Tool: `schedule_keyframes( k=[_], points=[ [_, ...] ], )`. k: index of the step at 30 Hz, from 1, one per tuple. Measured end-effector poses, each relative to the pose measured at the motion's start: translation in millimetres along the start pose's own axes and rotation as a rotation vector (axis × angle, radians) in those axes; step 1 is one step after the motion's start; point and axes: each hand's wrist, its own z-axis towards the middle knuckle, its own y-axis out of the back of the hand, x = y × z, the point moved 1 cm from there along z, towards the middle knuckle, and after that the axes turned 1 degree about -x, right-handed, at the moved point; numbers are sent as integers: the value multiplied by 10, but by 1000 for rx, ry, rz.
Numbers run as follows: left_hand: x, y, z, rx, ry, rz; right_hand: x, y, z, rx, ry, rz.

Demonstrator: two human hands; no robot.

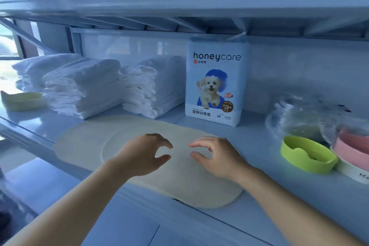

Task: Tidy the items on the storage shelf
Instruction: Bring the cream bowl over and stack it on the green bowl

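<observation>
A flat cream mat (83, 142) with rounded ends lies across the front of the pale blue shelf (269, 195). My left hand (142, 154) and my right hand (216, 156) hover just above the mat's middle, palms down, fingers loosely curved toward each other, holding nothing. Behind the mat stands an upright honeycare pet pad pack (214, 84) with a puppy picture. Left of the pack sit two stacks of folded white pads (83, 88) (151, 86).
A yellow-green bowl (23, 101) sits at the far left. On the right are a lime green bowl (308, 155), a pink bowl (353, 146) on a white base, and a clear plastic bag (303, 118). The upper shelf's underside (179, 22) hangs low overhead.
</observation>
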Motion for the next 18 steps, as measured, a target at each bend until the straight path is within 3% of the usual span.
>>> schedule_keyframes(
  k=[10, 18],
  points=[
    [1840, 282, -468, 78, 109, 31, 1203, -1056, 936, 90, 68, -2],
    [2910, 506, -892, -13, 133, -16, 1890, -1872, 1556, 142, 121, 14]
  ],
)
